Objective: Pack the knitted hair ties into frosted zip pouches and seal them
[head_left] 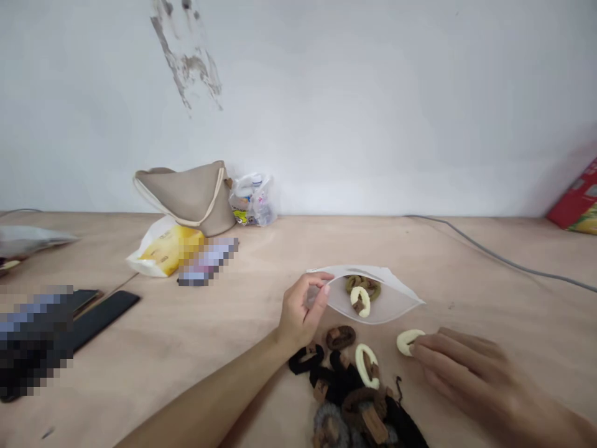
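Pinched between the thumb and fingers of my left hand [305, 305] is the edge of a white plastic bag [396, 298], its mouth gaping toward me. Inside it lie olive-brown hair ties [372, 287] and a cream hair tie with a brown tag [354, 297]. My right hand [471, 367], at the right of the bag, grips another cream hair tie [405, 341] by its edge. Below the bag spreads a pile of black, brown and grey hair ties [342, 382], with one more cream hair tie [362, 364] on its upper right side.
A beige handbag [191, 193] and a clear bag of items [254, 199] stand by the wall. A yellow packet [170, 249] and a phone [209, 261] lie in front. Dark devices [102, 320] are at left. A grey cable [489, 252] and a red box [576, 199] are at right.
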### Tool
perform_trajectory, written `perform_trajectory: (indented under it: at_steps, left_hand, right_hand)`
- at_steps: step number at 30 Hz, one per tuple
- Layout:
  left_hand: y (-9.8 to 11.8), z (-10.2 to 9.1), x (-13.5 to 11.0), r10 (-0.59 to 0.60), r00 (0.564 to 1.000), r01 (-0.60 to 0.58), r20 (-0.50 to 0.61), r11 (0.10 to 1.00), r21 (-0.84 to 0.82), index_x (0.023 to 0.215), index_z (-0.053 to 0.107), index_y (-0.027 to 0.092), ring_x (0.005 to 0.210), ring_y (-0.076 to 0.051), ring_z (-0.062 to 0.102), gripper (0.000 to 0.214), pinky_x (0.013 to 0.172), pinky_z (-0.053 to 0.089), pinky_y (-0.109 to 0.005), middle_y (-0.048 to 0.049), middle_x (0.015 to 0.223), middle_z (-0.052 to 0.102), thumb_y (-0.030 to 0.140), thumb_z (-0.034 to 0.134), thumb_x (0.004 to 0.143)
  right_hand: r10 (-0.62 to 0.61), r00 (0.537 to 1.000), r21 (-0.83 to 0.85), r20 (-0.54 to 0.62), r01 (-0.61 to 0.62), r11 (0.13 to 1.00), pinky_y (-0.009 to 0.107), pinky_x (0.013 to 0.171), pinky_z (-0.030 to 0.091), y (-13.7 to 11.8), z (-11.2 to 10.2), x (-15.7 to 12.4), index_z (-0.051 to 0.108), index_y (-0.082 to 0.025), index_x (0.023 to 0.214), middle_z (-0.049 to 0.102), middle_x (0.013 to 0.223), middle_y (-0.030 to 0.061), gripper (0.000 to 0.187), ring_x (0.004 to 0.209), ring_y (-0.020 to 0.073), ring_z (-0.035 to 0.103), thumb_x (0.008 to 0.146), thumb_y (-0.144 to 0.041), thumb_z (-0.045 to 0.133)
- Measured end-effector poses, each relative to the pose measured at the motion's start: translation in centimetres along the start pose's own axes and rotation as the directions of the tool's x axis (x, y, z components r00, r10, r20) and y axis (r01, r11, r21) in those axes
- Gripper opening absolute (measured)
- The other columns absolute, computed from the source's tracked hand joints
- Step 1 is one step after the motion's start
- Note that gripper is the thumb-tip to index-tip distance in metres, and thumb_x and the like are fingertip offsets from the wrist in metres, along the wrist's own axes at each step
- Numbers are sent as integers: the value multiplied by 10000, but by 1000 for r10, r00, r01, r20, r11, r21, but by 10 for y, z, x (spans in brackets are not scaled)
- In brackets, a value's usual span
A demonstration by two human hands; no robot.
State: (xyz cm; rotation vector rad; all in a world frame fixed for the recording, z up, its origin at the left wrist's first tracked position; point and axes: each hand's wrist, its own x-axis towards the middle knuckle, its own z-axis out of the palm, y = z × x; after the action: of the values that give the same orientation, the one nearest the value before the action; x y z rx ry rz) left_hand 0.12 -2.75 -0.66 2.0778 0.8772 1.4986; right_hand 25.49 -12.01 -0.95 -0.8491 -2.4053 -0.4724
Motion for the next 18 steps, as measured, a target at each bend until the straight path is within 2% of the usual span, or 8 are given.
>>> perform_trajectory:
  at_steps: [2, 5, 8, 13, 18]
  left_hand:
    - [0, 0, 0, -10, 1000, 10, -2, 1000, 5, 805, 518, 191, 890, -180, 652, 69, 824, 486, -311, -72, 969, 693, 212, 488, 863]
    - [0, 0, -1, -15, 1000, 15, -2, 1000, 13, 795, 516, 193, 888, -181, 652, 73, 821, 488, -312, -73, 962, 695, 211, 488, 860]
    - [0, -1, -1, -4, 1000, 4, 2, 1000, 11, 793, 511, 194, 880, -177, 653, 66, 816, 489, -308, -71, 951, 700, 196, 489, 855]
    - [1, -1, -1, -11, 1000, 11, 6, 1000, 14, 800, 514, 195, 887, -180, 652, 65, 821, 486, -312, -72, 955, 698, 197, 483, 857]
    - [0, -1, -1, -7, 1000, 7, 11, 1000, 8, 802, 511, 199, 885, -176, 652, 61, 817, 484, -307, -68, 958, 695, 189, 487, 856]
  right_hand:
    - [33, 999, -13, 2, -33, 999, 280, 683, 495, -4, -3, 4, 548, -176, 1056, 670, 938, 63, 249, 806, 181, 636, 903, -122, 360]
    - [112, 989, -54, 100, -107, 993, 266, 554, 490, -6, 0, 7, 569, -195, 935, 663, 819, 39, 232, 641, 159, 628, 874, -107, 363]
    - [94, 989, -74, 115, -86, 994, 245, 513, 490, -5, 4, 2, 572, -185, 940, 674, 814, 42, 247, 627, 149, 642, 884, -114, 342]
    - [-6, 999, -59, 34, 8, 998, 203, 614, 510, -5, 0, -6, 593, -177, 995, 694, 877, 44, 231, 731, 145, 666, 903, -144, 384]
    - [43, 998, -56, -41, -45, 997, 276, 833, 498, -5, 3, 11, 564, -184, 1156, 654, 1105, 67, 318, 990, 197, 626, 867, -97, 464]
